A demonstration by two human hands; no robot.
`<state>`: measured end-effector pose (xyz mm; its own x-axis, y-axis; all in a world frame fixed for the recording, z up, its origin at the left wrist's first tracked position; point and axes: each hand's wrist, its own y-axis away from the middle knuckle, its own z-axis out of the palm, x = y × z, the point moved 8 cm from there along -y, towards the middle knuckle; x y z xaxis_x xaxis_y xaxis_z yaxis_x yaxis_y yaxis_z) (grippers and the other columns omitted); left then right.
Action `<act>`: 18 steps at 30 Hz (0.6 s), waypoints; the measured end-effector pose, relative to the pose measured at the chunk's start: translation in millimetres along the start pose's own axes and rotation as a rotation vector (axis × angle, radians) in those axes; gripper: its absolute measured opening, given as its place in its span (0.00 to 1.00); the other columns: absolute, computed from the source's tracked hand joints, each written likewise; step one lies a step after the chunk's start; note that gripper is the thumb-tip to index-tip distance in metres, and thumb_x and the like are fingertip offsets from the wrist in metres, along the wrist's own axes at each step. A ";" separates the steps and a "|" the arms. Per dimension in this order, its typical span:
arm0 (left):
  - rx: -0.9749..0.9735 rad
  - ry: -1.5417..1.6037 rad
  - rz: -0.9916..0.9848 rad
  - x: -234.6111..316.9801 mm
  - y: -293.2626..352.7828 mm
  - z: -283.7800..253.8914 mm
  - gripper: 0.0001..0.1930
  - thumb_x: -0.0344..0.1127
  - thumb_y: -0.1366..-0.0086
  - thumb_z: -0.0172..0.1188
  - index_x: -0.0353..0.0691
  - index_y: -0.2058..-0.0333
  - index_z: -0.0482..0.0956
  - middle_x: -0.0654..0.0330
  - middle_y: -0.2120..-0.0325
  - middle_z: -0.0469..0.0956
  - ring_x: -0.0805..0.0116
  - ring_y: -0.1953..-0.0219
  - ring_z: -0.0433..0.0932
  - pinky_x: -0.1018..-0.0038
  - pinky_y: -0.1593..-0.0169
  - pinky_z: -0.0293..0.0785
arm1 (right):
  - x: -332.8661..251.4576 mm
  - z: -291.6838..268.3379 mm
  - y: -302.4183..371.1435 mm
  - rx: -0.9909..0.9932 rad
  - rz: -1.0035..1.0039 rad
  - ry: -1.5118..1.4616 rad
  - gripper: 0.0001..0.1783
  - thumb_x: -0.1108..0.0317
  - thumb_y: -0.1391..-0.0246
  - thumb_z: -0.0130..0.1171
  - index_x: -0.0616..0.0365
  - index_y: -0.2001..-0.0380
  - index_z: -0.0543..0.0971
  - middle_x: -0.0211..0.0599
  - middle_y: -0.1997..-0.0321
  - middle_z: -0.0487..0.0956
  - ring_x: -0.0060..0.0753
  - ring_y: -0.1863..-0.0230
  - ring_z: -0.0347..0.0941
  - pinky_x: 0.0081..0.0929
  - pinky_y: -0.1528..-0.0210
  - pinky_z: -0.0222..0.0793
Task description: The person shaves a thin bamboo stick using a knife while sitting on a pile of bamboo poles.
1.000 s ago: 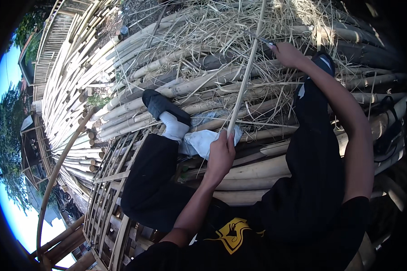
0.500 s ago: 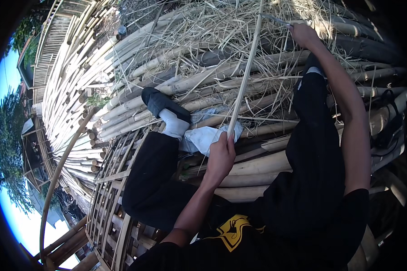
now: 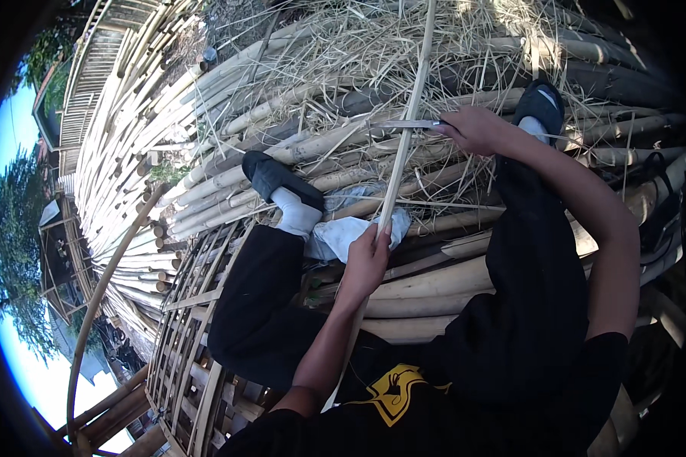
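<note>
A long, pale bamboo strip (image 3: 413,107) runs from the top of the view down toward my lap. My left hand (image 3: 367,263) is closed around its lower part, above my legs. In my right hand (image 3: 474,131) is a knife (image 3: 404,124), its blade pointing left and lying across the strip some way above the left hand. Behind the strip, near my left foot, lies a crumpled whitish cloth or plastic piece (image 3: 343,234).
Stacked bamboo poles (image 3: 335,141) lie under my feet, with loose shavings (image 3: 343,61) strewn over them. To the left stand a woven bamboo lattice (image 3: 187,327) and a curved pole (image 3: 103,289). More cut poles (image 3: 129,175) are piled beyond.
My right hand with the knife has come down along the strip, nearer to my left hand, and the elbow bends outward. The left hand has shifted only slightly.
</note>
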<state>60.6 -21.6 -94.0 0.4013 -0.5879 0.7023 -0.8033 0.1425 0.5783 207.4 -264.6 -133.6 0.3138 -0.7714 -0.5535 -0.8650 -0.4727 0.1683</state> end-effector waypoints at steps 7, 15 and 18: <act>0.014 -0.032 -0.010 -3.2 -6.4 -1.4 0.15 0.40 0.32 0.47 0.31 0.69 0.71 0.53 0.88 0.68 0.68 0.85 0.66 0.68 0.78 0.62 | 44.1 -18.7 -5.5 0.066 0.336 0.003 0.23 0.52 0.38 0.41 0.61 0.71 0.73 0.54 0.75 0.75 0.56 0.67 0.73 0.50 0.63 0.66; -0.028 0.020 0.000 -2.0 0.3 4.9 0.18 0.42 0.30 0.45 0.35 0.75 0.68 0.68 0.87 0.62 0.82 0.83 0.59 0.77 0.80 0.56 | 85.4 -24.7 -21.0 0.048 0.429 -0.008 0.21 0.51 0.38 0.40 0.59 0.67 0.71 0.52 0.76 0.75 0.57 0.69 0.73 0.48 0.63 0.67; -0.010 -0.011 -0.044 0.0 -1.0 -3.9 0.17 0.41 0.31 0.47 0.32 0.72 0.70 0.58 0.88 0.66 0.73 0.84 0.63 0.70 0.78 0.61 | 18.8 -4.4 -21.3 0.030 0.243 0.037 0.21 0.50 0.38 0.40 0.59 0.67 0.71 0.50 0.77 0.75 0.56 0.70 0.73 0.47 0.65 0.67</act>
<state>63.1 -18.6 -92.9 0.4312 -0.6028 0.6713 -0.7804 0.1243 0.6128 233.5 -270.9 -143.9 0.1092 -0.8762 -0.4694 -0.9278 -0.2593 0.2683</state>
